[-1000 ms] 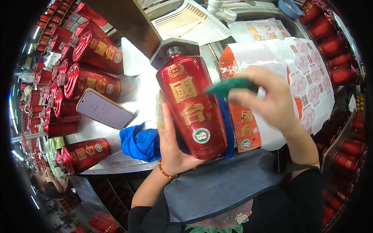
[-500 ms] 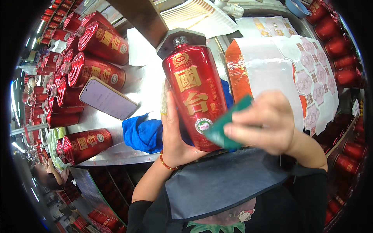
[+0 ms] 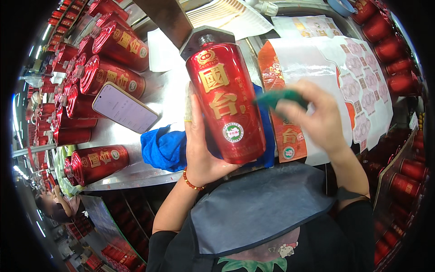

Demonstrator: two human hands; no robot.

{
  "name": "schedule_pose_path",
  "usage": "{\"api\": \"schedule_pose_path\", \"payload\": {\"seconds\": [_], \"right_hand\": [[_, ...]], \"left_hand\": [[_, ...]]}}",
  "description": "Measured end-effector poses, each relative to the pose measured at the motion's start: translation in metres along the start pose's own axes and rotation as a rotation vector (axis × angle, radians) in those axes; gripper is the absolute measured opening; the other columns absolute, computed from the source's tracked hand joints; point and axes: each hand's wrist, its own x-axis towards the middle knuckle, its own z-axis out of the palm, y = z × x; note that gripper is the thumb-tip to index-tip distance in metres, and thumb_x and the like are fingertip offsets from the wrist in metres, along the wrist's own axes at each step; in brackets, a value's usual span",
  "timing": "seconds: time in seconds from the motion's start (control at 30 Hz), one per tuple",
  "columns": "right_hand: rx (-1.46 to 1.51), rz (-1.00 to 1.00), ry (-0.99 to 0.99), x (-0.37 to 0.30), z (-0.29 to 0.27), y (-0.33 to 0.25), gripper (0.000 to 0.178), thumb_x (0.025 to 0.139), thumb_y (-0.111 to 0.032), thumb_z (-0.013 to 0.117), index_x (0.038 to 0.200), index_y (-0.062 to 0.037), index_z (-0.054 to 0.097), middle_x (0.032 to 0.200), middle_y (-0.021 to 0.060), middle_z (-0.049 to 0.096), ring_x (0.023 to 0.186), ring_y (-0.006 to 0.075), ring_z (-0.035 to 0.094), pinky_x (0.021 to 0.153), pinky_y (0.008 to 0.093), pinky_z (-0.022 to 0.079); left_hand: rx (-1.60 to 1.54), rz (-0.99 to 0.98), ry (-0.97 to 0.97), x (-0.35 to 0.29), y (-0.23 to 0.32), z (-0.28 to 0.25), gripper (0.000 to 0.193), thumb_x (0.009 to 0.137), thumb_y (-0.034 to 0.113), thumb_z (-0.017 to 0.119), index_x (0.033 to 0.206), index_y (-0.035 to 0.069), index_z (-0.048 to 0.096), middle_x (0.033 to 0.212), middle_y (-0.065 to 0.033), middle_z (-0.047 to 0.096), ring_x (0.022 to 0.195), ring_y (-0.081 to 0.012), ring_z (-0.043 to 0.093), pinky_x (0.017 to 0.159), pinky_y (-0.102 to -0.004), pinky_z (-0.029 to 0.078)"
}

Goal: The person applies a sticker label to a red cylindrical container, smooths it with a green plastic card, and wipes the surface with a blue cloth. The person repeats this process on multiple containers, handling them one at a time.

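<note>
A red bottle (image 3: 229,109) with gold lettering and a round green-and-white sticker (image 3: 233,132) lies tilted in front of me, its neck up against a dark angled stop (image 3: 209,32). My left hand (image 3: 201,152) cups its lower left side and base. In my right hand (image 3: 317,111), to the right of the bottle, is a flat green scraper (image 3: 282,99), pinched between thumb and fingers and slightly blurred; its tip is close to the bottle's right edge. A blue cloth (image 3: 164,147) lies under and left of the bottle.
Several red bottles (image 3: 113,77) stand at the left, with a phone (image 3: 124,109) beside them. One more bottle (image 3: 100,163) lies at the near left. To the right are white sticker sheets (image 3: 312,81) over a red-orange label sheet (image 3: 290,145). A blue bowl (image 3: 340,7) sits at the far right.
My right hand has lifted the green scraper away from the round sticker, up and to the right side of the bottle. The sticker is now fully visible. The left hand keeps its hold.
</note>
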Motion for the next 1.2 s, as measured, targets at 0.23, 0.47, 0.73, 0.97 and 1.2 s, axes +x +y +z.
{"api": "schedule_pose_path", "payload": {"seconds": [0.23,0.47,0.73,0.97,1.2], "right_hand": [[-0.18,-0.172,0.071,0.003,0.0,0.002,0.021,0.087,-0.008,0.079,0.107,-0.0036,0.075,0.085,0.0086,0.067,0.076,0.0227,0.062,0.069,0.0346,0.048],[-0.532,-0.697,0.022,-0.003,-0.002,-0.03,0.033,0.069,-0.005,0.076,0.102,-0.0065,0.078,0.084,0.0046,0.064,0.071,0.0222,0.055,0.061,0.0341,0.045],[-0.574,-0.618,-0.074,-0.02,-0.002,-0.056,0.045,0.059,-0.004,0.079,0.104,-0.0066,0.079,0.083,0.0027,0.061,0.074,0.0222,0.055,0.062,0.0337,0.044],[-0.582,-0.632,-0.173,-0.019,0.0,-0.076,0.044,0.059,-0.01,0.079,0.103,-0.008,0.08,0.082,-0.0004,0.059,0.074,0.02,0.054,0.065,0.0325,0.044],[-0.561,-0.66,-0.308,-0.014,0.016,-0.082,0.043,0.059,-0.007,0.08,0.103,-0.0069,0.079,0.079,0.0006,0.056,0.074,0.0219,0.051,0.063,0.0349,0.041]], "left_hand": [[0.091,0.027,0.001,0.003,0.003,-0.002,0.146,0.061,0.042,0.1,0.162,-0.008,0.007,0.161,-0.0326,0.03,0.146,-0.0441,0.039,0.118,-0.0478,0.035],[0.17,0.007,0.057,0.006,0.018,-0.004,0.136,0.063,0.035,0.099,0.161,-0.008,0.015,0.152,-0.0329,0.042,0.135,-0.0443,0.051,0.109,-0.0472,0.047],[0.245,-0.11,0.01,0.008,0.045,-0.008,0.118,0.069,0.029,0.093,0.159,-0.007,0.025,0.15,-0.0357,0.044,0.131,-0.0484,0.054,0.102,-0.0448,0.051],[0.201,0.007,0.131,0.004,0.036,-0.002,0.121,0.068,0.024,0.093,0.16,-0.006,0.022,0.155,-0.0337,0.039,0.137,-0.0474,0.048,0.11,-0.0449,0.045],[0.105,-0.013,0.106,-0.001,0.027,-0.002,0.118,0.068,0.017,0.094,0.161,-0.003,0.024,0.163,-0.0284,0.031,0.149,-0.0437,0.036,0.121,-0.045,0.034]]}}
